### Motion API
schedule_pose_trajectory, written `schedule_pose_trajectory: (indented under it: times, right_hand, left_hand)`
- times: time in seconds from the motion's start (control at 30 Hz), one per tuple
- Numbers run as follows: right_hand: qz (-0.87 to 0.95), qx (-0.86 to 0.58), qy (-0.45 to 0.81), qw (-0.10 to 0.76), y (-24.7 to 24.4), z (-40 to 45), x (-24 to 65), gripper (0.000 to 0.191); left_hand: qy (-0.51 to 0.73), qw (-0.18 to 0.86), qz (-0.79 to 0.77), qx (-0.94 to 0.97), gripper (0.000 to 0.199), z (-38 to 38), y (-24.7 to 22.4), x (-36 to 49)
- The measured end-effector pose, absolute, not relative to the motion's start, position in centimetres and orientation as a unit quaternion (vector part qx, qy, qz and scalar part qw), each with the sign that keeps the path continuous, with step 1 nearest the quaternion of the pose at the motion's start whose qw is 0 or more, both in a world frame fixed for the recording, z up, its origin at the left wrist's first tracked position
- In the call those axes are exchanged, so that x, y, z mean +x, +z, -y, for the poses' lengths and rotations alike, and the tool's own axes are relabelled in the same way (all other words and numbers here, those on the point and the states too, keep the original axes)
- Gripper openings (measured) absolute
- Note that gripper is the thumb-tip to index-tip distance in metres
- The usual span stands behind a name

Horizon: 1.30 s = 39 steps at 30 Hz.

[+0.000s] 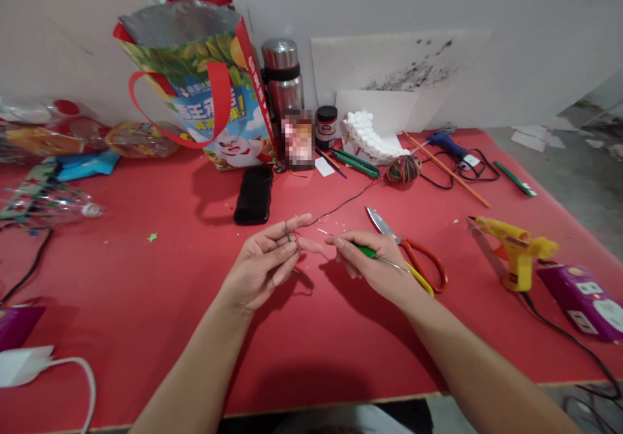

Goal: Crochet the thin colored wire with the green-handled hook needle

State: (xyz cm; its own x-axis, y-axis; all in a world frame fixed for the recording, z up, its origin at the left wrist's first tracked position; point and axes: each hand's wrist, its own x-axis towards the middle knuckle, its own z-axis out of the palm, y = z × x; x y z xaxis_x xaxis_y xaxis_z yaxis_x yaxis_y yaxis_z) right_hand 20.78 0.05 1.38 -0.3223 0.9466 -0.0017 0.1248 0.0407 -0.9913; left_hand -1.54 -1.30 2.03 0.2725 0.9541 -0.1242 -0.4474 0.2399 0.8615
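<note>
My left hand (267, 259) pinches a thin dark yarn (335, 209) between thumb and fingers, with a turn of it around a finger. From there the yarn runs up to a multicoloured yarn ball (403, 168) at the back. In my right hand (367, 255) is a green-handled crochet hook (366, 250), held like a pen. Its thin metal tip points toward my left fingers, apart from them. Beside my right hand lie scissors (422, 259) with red and yellow handles. The small loops at my left fingertips are too fine to make out.
Behind my hands lie a black phone (254, 195), a printed bag (195, 96), a steel thermos (283, 77), a dark jar (326, 126) and a green cutter (356, 163). To the right are a yellow glue gun (518, 246) and a purple power strip (581, 301). A plastic bottle (53, 204) lies left.
</note>
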Motion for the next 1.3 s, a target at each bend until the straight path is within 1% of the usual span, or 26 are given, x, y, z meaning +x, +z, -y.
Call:
schedule_pose_trajectory:
  times: [0.67,1.03,1.3]
  right_hand:
    - [0.617,-0.443,0.532,0.374,1.26,-0.05,20.67,0.034]
    - [0.613,-0.446,0.533,0.376,1.72,-0.01,20.55,0.036]
    - [0.614,-0.443,0.532,0.380,1.80,0.06,20.45,0.032]
  left_hand:
    - [0.488,0.713,-0.336,0.375,0.039,1.36,2.21,-1.46]
    - [0.485,0.704,-0.353,0.380,0.042,1.49,2.18,-1.41]
    - [0.476,0.714,-0.343,0.382,0.041,1.50,2.21,-1.45]
